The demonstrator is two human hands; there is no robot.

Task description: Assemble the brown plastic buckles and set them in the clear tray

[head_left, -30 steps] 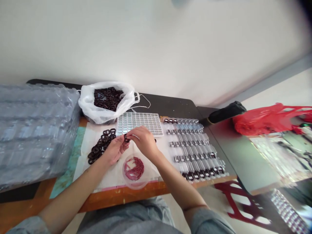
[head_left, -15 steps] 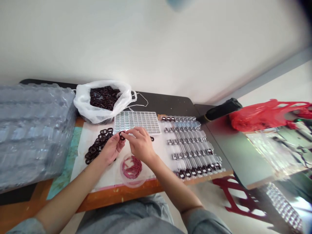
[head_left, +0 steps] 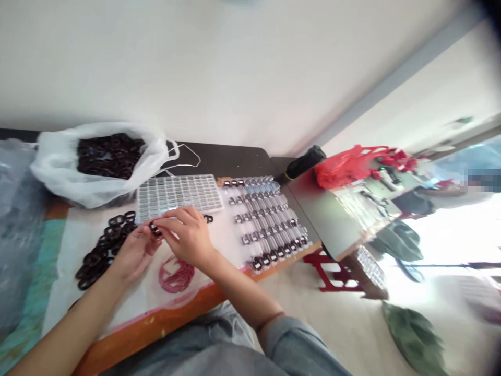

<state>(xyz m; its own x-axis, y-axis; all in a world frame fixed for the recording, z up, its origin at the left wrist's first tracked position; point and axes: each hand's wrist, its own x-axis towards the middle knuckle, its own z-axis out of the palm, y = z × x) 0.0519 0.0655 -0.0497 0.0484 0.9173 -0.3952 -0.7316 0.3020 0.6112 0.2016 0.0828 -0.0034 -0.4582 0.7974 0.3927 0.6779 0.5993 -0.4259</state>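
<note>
Between its fingertips my left hand [head_left: 135,250] grips a small dark ring-shaped piece [head_left: 155,228]. My right hand [head_left: 188,233] pinches the same piece from the other side, its fingers bent together. A heap of similar dark pieces [head_left: 102,245] lies left of my hands on white paper. Behind my hands is a clear compartment tray [head_left: 178,196] with small pale pieces in its cells. A round dish of thin red pieces [head_left: 176,275] sits just below my right hand. One dark piece [head_left: 209,219] lies right of my right hand.
A white plastic bag [head_left: 58,169] full of dark pieces stands at the back left, beside clear plastic wrapping [head_left: 18,224]. Rows of clear parts [head_left: 266,219], some with dark pieces, lie to the right. Beyond are a black roll [head_left: 306,162] and a red bag [head_left: 340,167].
The view has swung to the right, so the table things appear further left and more of the room shows. Both hands still hold the dark piece together.
</note>
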